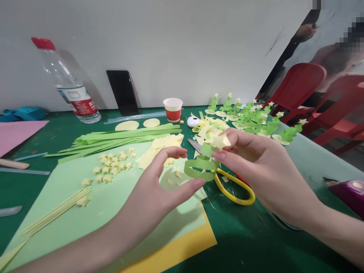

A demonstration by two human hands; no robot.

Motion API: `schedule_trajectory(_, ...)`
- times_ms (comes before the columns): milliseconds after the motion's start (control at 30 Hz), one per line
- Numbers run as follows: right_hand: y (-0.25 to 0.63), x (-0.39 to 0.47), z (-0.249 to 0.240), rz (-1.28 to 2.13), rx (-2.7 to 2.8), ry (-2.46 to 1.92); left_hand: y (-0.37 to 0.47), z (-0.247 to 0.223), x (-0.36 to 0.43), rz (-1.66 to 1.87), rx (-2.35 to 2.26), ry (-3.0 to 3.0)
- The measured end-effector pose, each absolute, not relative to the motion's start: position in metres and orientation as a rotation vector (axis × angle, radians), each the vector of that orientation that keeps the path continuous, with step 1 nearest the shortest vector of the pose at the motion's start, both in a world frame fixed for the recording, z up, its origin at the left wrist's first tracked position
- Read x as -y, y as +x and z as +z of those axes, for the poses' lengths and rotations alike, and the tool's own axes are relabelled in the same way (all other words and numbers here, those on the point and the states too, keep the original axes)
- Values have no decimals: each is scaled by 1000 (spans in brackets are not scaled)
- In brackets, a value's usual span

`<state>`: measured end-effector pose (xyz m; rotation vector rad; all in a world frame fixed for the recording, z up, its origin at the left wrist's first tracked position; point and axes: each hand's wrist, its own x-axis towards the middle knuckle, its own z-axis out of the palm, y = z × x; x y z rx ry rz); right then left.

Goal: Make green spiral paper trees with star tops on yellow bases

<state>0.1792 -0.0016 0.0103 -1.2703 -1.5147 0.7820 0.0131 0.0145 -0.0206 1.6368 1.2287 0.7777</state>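
Note:
My right hand point(253, 163) pinches a pale yellow paper star point(222, 141) between thumb and fingers. Below the star hangs a looped green paper strip point(200, 167), curled into rings. My left hand point(170, 182) is beside these loops, thumb and fingers spread apart in a C shape, holding nothing; its thumb tip comes close to the lowest loop. Scissors with yellow handles point(236, 193) lie behind and under my right hand, partly hidden. Several small folded paper stars point(113, 165) rest on the light green sheet point(113, 208), left of my left hand.
Green paper strips point(125, 137) and yellow scraps point(162, 148) lie behind. Finished green loop pieces with stars point(250, 115) stand back right. A bottle point(75, 91), black phone point(123, 92) and paper cup point(173, 110) stand by the wall. A purple tool point(348, 193) lies right; red chairs point(304, 83) stand beyond.

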Motion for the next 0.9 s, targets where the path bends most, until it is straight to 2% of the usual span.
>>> schedule_trajectory(900, 177, 9, 16, 939, 1530, -1320, 8, -17, -11, 806, -1133, 1697)
